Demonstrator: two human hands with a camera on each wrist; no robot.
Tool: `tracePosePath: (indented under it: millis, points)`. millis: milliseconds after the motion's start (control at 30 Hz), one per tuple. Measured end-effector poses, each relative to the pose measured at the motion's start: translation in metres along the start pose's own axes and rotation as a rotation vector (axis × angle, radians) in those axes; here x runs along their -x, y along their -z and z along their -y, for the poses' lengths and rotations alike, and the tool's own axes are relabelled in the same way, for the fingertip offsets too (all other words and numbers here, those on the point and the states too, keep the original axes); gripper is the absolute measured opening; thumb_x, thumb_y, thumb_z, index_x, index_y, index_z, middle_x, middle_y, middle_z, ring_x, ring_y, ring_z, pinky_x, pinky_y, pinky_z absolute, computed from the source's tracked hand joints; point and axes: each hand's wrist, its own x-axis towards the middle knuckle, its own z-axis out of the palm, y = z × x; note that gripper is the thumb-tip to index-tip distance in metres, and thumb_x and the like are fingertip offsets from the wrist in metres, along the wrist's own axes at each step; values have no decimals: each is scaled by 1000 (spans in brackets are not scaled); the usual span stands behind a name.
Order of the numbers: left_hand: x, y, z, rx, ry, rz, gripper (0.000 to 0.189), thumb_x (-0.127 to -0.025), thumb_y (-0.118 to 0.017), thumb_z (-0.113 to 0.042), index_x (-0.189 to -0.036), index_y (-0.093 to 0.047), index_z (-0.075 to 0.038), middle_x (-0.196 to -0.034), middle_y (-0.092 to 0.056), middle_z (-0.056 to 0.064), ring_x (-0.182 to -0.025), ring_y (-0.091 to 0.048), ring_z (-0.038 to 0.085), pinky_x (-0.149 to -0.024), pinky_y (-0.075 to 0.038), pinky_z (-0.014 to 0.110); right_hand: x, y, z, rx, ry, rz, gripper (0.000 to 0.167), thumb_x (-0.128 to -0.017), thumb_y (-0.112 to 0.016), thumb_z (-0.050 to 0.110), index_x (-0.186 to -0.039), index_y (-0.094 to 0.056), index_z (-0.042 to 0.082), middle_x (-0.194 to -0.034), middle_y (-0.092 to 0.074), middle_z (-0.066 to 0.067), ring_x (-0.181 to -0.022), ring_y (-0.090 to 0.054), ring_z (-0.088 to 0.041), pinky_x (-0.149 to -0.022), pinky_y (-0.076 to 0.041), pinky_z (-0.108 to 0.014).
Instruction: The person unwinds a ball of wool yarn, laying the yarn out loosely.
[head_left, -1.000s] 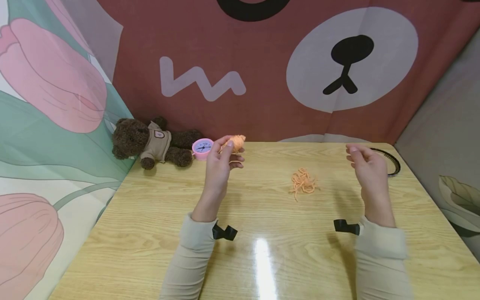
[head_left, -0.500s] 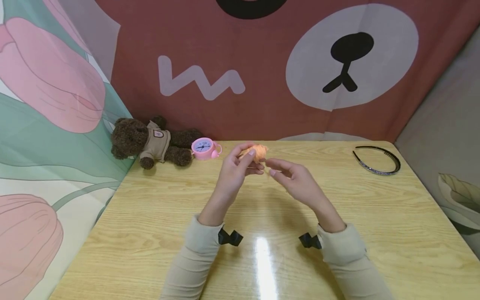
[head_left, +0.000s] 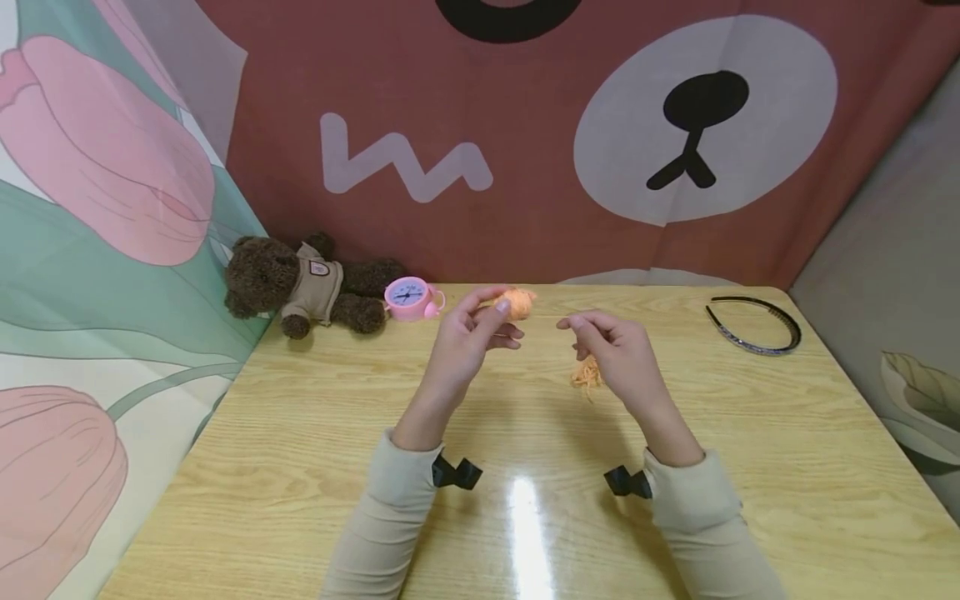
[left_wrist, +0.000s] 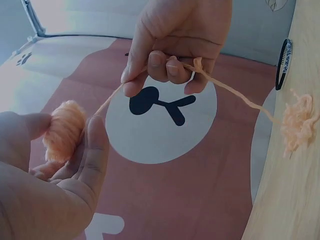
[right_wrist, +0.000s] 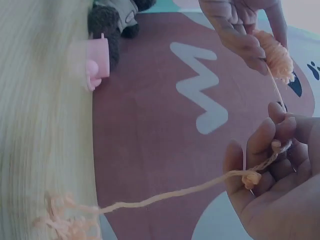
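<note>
My left hand pinches a small wound ball of orange yarn between thumb and fingers, held above the table. To its right, my right hand pinches the yarn strand between thumb and forefinger. The strand runs straight from ball to fingertips, then passes through the curled fingers, where a small knot shows. From there it slopes down to a loose heap of yarn on the table. In the head view the right hand partly covers that heap.
A brown teddy bear in a beige shirt lies at the back left, with a pink alarm clock by its feet. A black headband rests at the back right. Printed cloth hangs behind the table.
From far right, my right hand came in to the yarn ball, then drew back slightly right with the strand. My left hand moved right with the ball.
</note>
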Motion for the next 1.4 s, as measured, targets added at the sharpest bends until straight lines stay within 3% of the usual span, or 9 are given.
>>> tracePosePath:
  millis: [133, 267, 367, 500, 600, 767, 1067, 1300, 1400]
  points:
    - [0, 0, 1, -66, 3, 62, 34, -102, -60, -13, -135, -58, -5, -102, -71, 5, -85, -71, 14, -84, -63, 40, -1, 5, 1, -15, -20, -33, 33, -105, -56, 37, -108, -76, 10, -74, -60, -10, -75, -62, -19, -57, -53, -26]
    - [1, 0, 2, -108, 14, 124, 36, -99, -63, -8, -135, -58, -6, -113, -67, 11, -94, -70, 15, -93, -59, 49, -2, 6, 3, -27, -35, -57, 35, -104, -57, 38, -109, -76, 9, -76, -62, -14, -74, -62, -18, -67, -56, -25]
    - [1, 1, 3, -156, 16, 163, 37, -99, -63, -7, -136, -59, -5, -124, -65, 13, -95, -69, 12, -92, -60, 44, -2, 7, 3, -23, -52, -73, 37, -104, -57, 40, -110, -76, 9, -76, -63, -13, -75, -62, -19, -68, -56, -25]
    - [0, 1, 4, -247, 17, 182, 38, -99, -64, -10, -137, -62, -10, -135, -64, 7, -91, -67, 10, -81, -60, 30, -3, 13, 2, -33, -74, -105, 39, -103, -56, 43, -111, -75, 10, -73, -62, -5, -77, -63, -21, -70, -56, -25]
    - [0, 2, 5, -287, 25, 165, 38, -99, -66, -14, -137, -63, -14, -133, -65, 5, -87, -66, 12, -76, -58, 27, -3, 19, 2, -68, -79, -135, 40, -103, -56, 43, -112, -75, 8, -70, -61, -1, -78, -64, -21, -74, -58, -25]
    - [-1, 4, 5, -271, 25, 102, 36, -100, -66, -17, -135, -63, -15, -118, -68, 8, -90, -68, 16, -80, -61, 33, -3, 29, 1, -117, -96, -185, 42, -103, -56, 41, -114, -74, 5, -71, -59, 3, -75, -63, -17, -75, -58, -24]
    - [-3, 6, 3, -135, 0, -29, 34, -98, -67, -11, -132, -63, -7, -112, -66, 4, -87, -67, 11, -80, -60, 28, -5, 42, -3, -203, -109, -244, 38, -102, -60, 36, -113, -73, 3, -71, -59, 4, -68, -63, -12, -65, -52, -21]
    - [-3, 7, 2, -125, -20, -14, 37, -99, -65, -10, -135, -60, -3, -115, -66, 5, -90, -67, 9, -83, -60, 27, -6, 53, -8, -290, -94, -325, 39, -100, -63, 34, -110, -72, -3, -67, -59, 2, -64, -60, -13, -63, -52, -20]
    - [-3, 8, 2, -136, -21, -1, 35, -99, -65, -10, -134, -63, -6, -113, -67, 3, -89, -66, 10, -82, -60, 29, -6, 59, -9, -339, -97, -362, 40, -99, -65, 34, -110, -72, -4, -67, -59, 1, -63, -59, -13, -64, -54, -19]
